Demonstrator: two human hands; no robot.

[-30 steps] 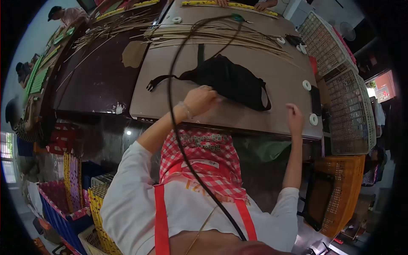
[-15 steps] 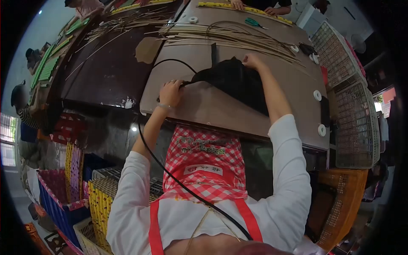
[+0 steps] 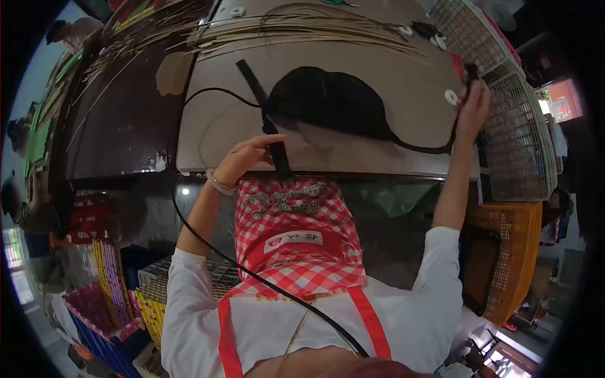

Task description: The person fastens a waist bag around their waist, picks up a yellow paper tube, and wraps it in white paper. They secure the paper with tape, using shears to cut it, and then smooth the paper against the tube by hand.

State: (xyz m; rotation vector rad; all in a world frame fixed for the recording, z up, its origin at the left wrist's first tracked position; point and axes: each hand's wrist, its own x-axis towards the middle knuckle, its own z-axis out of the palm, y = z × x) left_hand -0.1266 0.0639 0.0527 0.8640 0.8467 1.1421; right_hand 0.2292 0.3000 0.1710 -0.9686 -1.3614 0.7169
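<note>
A black cloth piece (image 3: 328, 101) lies spread on the brown table (image 3: 214, 135), with a black strap running off each side. My left hand (image 3: 242, 160) is at the front edge, its fingers closed on the left strap (image 3: 279, 157), whose end hangs over the edge. Farther right, my right hand (image 3: 474, 113) is closed round a dark strap end that sticks up above the fingers. From there the right strap (image 3: 422, 148) curves back to the cloth. A thin black cable (image 3: 220, 90) reaches the cloth's left end.
Thin bamboo strips (image 3: 302, 34) lie across the back of the table. A white roll (image 3: 450, 97) sits by my right hand. Wire baskets (image 3: 520, 138) and an orange crate (image 3: 507, 252) stand at the right. The cable (image 3: 252, 274) crosses my apron. Other people are at the far left.
My right hand has left the cloth's upper edge and moved far right, now holding a strap end. The cloth lies flatter. My left hand is lower, and the view has shifted.
</note>
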